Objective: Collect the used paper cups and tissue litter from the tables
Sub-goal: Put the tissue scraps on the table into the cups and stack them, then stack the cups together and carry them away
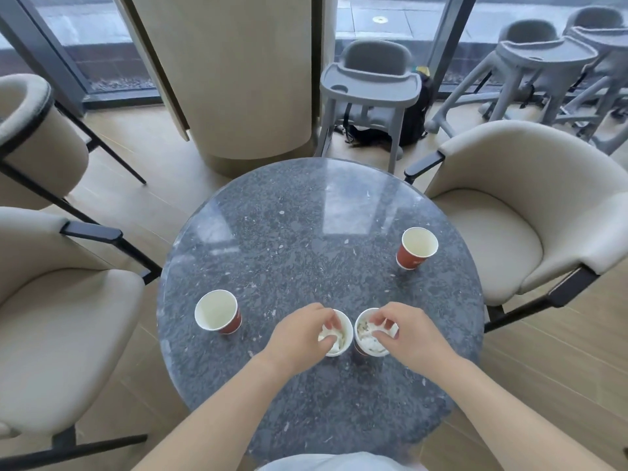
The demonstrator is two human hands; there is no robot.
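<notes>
Several red paper cups stand on a round dark stone table point(306, 232). One empty cup point(217, 312) is at the left, another empty cup point(416, 248) at the right. Two cups stand side by side near me. My left hand point(302, 331) pinches white tissue point(331, 336) over the left near cup point(343, 334). My right hand point(404, 331) pinches tissue point(387, 329) at the rim of the right near cup point(365, 338), which holds crumpled tissue.
Beige armchairs flank the table: one at the right point(516, 212), one at the left point(61, 300), a third at far left point(30, 137). A wide pillar point(238, 73) and grey high chairs point(370, 90) stand behind.
</notes>
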